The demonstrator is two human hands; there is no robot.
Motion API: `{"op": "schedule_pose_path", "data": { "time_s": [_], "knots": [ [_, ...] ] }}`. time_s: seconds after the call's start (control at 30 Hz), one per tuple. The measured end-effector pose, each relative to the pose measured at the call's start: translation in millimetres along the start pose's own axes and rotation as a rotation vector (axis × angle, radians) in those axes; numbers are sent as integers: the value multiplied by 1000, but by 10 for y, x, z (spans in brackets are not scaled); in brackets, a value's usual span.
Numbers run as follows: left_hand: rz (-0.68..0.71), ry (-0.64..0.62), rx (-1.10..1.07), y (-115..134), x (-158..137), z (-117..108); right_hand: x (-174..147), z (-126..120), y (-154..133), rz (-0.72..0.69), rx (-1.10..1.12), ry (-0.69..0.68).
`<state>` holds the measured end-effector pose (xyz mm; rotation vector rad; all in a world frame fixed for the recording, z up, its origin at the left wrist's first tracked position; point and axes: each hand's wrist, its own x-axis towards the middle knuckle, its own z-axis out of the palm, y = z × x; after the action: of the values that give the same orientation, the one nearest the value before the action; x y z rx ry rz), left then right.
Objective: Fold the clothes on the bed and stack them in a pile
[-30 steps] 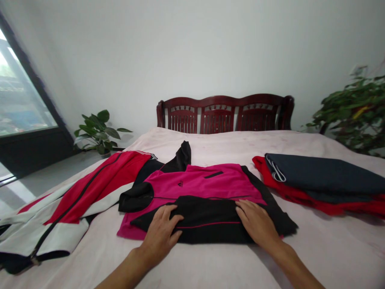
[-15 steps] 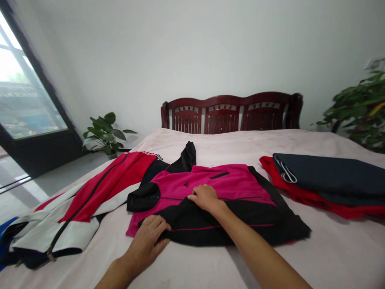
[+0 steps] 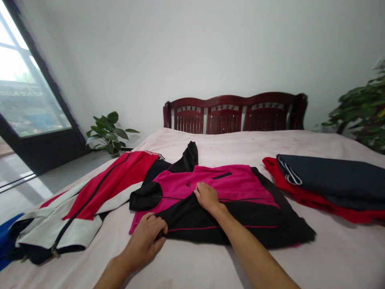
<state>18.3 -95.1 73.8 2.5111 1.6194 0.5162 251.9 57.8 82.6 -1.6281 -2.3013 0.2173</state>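
Note:
A magenta and black zip jacket [image 3: 234, 185] lies front up on the bed, its collar toward the left. One black sleeve [image 3: 192, 222] is folded across the near side of its front. At the shoulder end of that sleeve, my left hand [image 3: 147, 232] has its fingers curled closed on the black cloth. My right hand [image 3: 207, 196] pinches the sleeve's upper edge near the middle of the jacket, fingertips partly hidden. The other sleeve [image 3: 189, 156] sticks out toward the headboard.
To the left, a red and white jacket [image 3: 112, 190] lies spread, with blue cloth [image 3: 9, 233] beyond it. A folded dark garment [image 3: 333, 176] rests on red cloth [image 3: 345, 214] at the right. Pale pink bedding [image 3: 228, 148] reaches the wooden headboard [image 3: 224, 116]. Potted plants [image 3: 110, 130] flank the bed.
My left hand's fingers have closed more tightly on the black sleeve, gathering its end. My right hand stays on the sleeve's upper edge. The whole view has shifted slightly.

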Motion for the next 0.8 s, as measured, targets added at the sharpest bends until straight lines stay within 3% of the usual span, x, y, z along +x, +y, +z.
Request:
{"op": "schedule_pose_path", "data": {
  "time_s": [0.17, 0.3, 0.43, 0.57, 0.7, 0.8],
  "knots": [
    [-111, -32, 22, 41, 20, -5, 32, 42, 38, 31, 25, 11],
    [-176, -77, 50, 75, 61, -15, -25, -90, 65, 36, 59, 96],
    [-236, -121, 76, 44, 167, -24, -289, -294, 230, -29, 107, 197],
    [-295, -17, 89, 86, 399, -89, -696, -420, 556, -102, 88, 332],
    [-200, 114, 62, 243, 825, -98, -990, -493, 920, -70, -87, 361],
    [-74, 107, 25, 351, 1191, 39, -1095, -574, 1134, 0, -239, 344]
  ]
}}
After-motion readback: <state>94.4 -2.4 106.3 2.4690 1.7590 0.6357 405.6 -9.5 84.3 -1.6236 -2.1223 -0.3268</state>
